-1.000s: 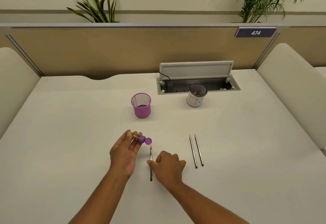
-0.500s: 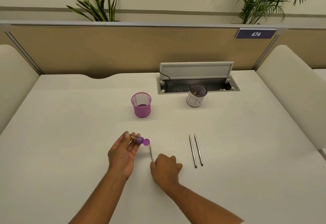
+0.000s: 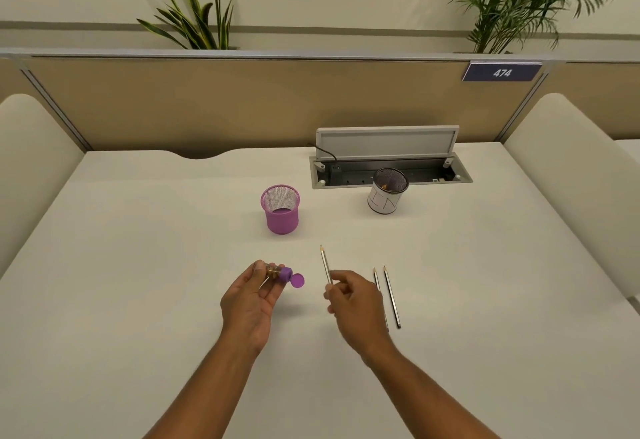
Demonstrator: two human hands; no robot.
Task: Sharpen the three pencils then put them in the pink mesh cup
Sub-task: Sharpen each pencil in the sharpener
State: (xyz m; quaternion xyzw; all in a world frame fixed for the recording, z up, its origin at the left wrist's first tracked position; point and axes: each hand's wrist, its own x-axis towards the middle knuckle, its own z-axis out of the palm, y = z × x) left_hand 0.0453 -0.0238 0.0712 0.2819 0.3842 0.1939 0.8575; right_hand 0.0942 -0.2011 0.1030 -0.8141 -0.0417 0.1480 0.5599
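My left hand holds a small purple sharpener with a clear shavings barrel; its round lid hangs open to the right. My right hand pinches one grey pencil near its lower end, lifted off the table, tip pointing away. Two more pencils lie side by side on the white table just right of my right hand; the nearer one is partly hidden by the hand. The pink mesh cup stands upright behind the hands, with nothing visible inside.
A white mesh cup holding some shavings stands at the back right, in front of an open cable tray with its lid raised. A tan divider and padded side panels border the table.
My right hand has lifted the pencil off the table and moved it up and to the right. The left hand stays put with the sharpener.
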